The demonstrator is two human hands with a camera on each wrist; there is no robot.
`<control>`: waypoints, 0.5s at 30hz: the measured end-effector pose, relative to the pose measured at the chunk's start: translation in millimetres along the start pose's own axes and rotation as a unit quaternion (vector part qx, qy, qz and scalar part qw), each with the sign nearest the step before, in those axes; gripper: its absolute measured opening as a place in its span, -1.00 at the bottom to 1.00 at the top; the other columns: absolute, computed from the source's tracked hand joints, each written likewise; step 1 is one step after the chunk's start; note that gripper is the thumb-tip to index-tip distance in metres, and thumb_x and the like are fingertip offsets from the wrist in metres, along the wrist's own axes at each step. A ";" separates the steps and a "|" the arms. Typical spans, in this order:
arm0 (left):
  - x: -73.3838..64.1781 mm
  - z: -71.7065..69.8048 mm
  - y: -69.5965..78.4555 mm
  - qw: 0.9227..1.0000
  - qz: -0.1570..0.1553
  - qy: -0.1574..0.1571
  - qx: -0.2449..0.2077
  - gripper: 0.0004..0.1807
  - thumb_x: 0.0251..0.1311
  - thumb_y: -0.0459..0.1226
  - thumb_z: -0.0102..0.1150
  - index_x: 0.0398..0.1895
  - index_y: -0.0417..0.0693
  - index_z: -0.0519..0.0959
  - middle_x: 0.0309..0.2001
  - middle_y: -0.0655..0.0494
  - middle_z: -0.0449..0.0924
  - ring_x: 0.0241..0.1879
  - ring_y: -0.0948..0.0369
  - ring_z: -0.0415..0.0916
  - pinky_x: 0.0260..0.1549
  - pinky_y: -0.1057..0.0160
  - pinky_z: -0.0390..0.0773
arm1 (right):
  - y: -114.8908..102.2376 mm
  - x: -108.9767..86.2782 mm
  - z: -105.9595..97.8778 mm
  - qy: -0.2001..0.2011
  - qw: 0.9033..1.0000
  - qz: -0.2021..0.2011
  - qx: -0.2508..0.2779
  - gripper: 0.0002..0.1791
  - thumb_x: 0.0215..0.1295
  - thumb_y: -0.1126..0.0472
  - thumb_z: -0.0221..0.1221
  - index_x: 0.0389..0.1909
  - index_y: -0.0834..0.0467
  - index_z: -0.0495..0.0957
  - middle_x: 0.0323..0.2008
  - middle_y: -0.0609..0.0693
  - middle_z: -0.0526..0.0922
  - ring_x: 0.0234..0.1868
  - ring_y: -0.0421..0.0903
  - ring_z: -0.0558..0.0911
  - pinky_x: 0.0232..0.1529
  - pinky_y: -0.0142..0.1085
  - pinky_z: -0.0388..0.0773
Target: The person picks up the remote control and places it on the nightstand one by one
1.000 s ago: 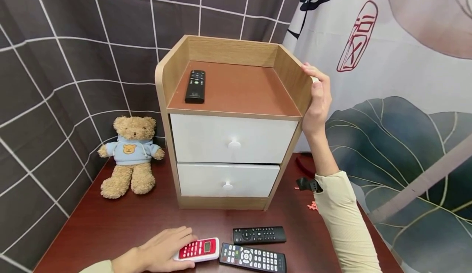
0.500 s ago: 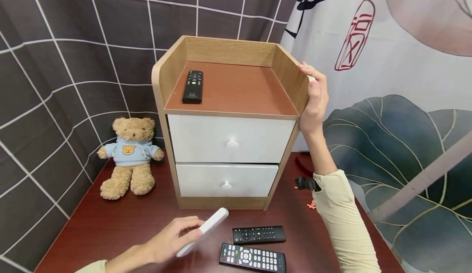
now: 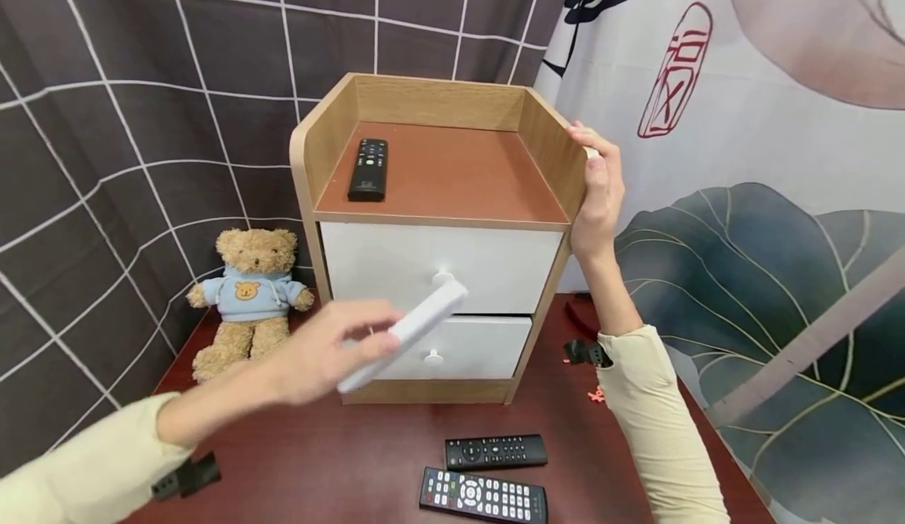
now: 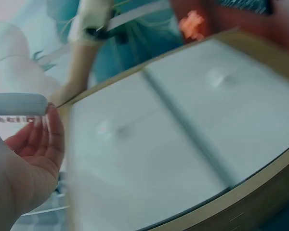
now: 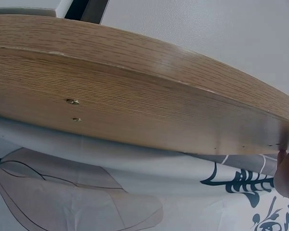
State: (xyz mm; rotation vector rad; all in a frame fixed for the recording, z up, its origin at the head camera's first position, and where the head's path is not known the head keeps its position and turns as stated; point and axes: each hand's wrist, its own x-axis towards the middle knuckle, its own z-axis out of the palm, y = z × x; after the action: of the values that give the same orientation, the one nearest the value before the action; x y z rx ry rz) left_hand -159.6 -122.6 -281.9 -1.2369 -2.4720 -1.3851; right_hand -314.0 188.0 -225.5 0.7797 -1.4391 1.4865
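Note:
My left hand (image 3: pixel 328 347) grips a red-and-white calculator (image 3: pixel 406 335) between thumb and fingers, seen edge-on and tilted in front of the white drawers of a small wooden cabinet (image 3: pixel 452 386). In the left wrist view the calculator (image 4: pixel 19 104) shows its pale edge above the curled fingers (image 4: pixel 53 132). My right hand (image 3: pixel 597 194) rests against the upper right side panel of the cabinet, fingertips right at its top edge. The right wrist view shows the wooden outer side panel (image 5: pixel 135 108), with part of the hand (image 5: pixel 288 175) at its far right.
A black remote (image 3: pixel 368 170) lies on the cabinet's brown top. On the dark red table are another black remote (image 3: pixel 495 451) and a larger one with white buttons (image 3: pixel 484 495). A teddy bear (image 3: pixel 254 296) in a blue hoodie sits left of the cabinet. An orange-pink piece (image 3: pixel 596 394) lies at right.
My left hand has picked the calculator up off the table, turned it on edge and carried it up in front of the drawers. My right hand has stayed at the cabinet's side.

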 end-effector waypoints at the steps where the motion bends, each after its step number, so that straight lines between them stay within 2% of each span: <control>1: 8.4 -9.9 9.2 1.000 -0.004 0.006 0.017 -0.70 0.44 -0.13 -0.01 0.03 0.00 0.64 -0.37 0.21 0.60 -0.46 0.29 0.54 -0.58 0.25 0.59 | 0.2 -0.7 0.3 -0.002 1.000 0.000 -0.003 -0.57 0.36 0.25 -0.23 0.04 0.29 0.54 0.14 0.16 0.61 0.36 0.06 0.43 0.44 -0.17 0.19; 4: 35.0 -39.6 37.4 0.998 -0.037 0.025 0.052 -0.67 0.44 -0.05 -0.03 -0.01 0.03 0.67 -0.36 0.10 0.62 -0.46 0.19 0.55 -0.57 0.19 0.59 | -1.9 -2.3 1.3 -0.005 1.000 0.002 -0.005 -0.57 0.37 0.26 -0.23 0.05 0.31 0.53 0.14 0.10 0.62 0.36 0.07 0.42 0.45 -0.17 0.18; 6: 53.8 -57.9 52.3 0.995 -0.069 0.032 0.066 -0.60 0.45 0.00 -0.07 0.05 0.03 0.66 -0.29 0.00 0.66 -0.40 0.12 0.58 -0.51 0.15 0.61 | -5.4 -3.0 1.9 -0.003 1.000 0.001 -0.006 -0.57 0.37 0.26 -0.23 0.05 0.32 0.53 0.14 0.10 0.62 0.36 0.07 0.43 0.45 -0.17 0.18; 8: 75.1 -74.5 63.4 0.989 -0.117 0.046 0.076 -0.51 0.44 0.08 -0.11 0.07 -0.02 0.65 -0.22 -0.07 0.67 -0.32 0.08 0.59 -0.43 0.14 0.62 | -10.2 -3.5 2.8 -0.002 1.000 0.000 -0.006 -0.57 0.37 0.27 -0.24 0.04 0.32 0.53 0.14 0.16 0.61 0.35 0.06 0.43 0.45 -0.17 0.18; 9: 87.1 -82.9 67.4 0.984 -0.140 0.053 0.097 -0.46 0.43 0.13 -0.13 0.05 -0.04 0.66 -0.22 -0.08 0.67 -0.32 0.09 0.59 -0.43 0.16 0.61 | -12.9 -3.7 3.5 -0.003 1.000 0.000 -0.005 -0.57 0.37 0.28 -0.24 0.04 0.33 0.52 0.14 0.21 0.59 0.36 0.07 0.43 0.45 -0.17 0.18; 11: 111.7 -98.3 72.8 0.970 -0.180 0.067 0.150 -0.36 0.40 0.22 -0.16 -0.01 -0.09 0.67 -0.25 -0.09 0.67 -0.37 0.13 0.60 -0.47 0.21 0.59 | -18.0 -4.0 4.8 -0.007 1.000 0.000 -0.006 -0.57 0.37 0.28 -0.24 0.05 0.36 0.51 0.15 0.26 0.57 0.36 0.08 0.42 0.45 -0.17 0.18; 12: 123.9 -104.6 75.0 0.961 -0.199 0.072 0.181 -0.32 0.38 0.26 -0.17 -0.04 -0.11 0.67 -0.26 -0.09 0.66 -0.42 0.16 0.60 -0.49 0.24 0.59 | -20.1 -4.3 5.4 -0.008 1.000 0.000 -0.007 -0.57 0.38 0.28 -0.24 0.05 0.37 0.50 0.15 0.29 0.56 0.36 0.09 0.41 0.45 -0.17 0.17; 15: 155.8 -116.9 80.0 0.925 -0.254 0.061 0.277 -0.26 0.33 0.33 -0.21 -0.15 -0.14 0.62 -0.31 -0.07 0.59 -0.56 0.23 0.55 -0.57 0.30 0.57 | -24.2 -4.9 6.6 -0.010 1.000 0.001 -0.007 -0.57 0.38 0.28 -0.23 0.05 0.38 0.49 0.15 0.29 0.55 0.37 0.12 0.40 0.45 -0.17 0.17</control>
State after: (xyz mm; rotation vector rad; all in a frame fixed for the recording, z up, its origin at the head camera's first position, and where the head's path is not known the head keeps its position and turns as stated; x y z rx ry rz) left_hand -249.7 -90.1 -94.3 -0.4003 -2.8996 -0.6731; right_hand -291.1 178.8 -219.0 0.7869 -1.4649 1.4725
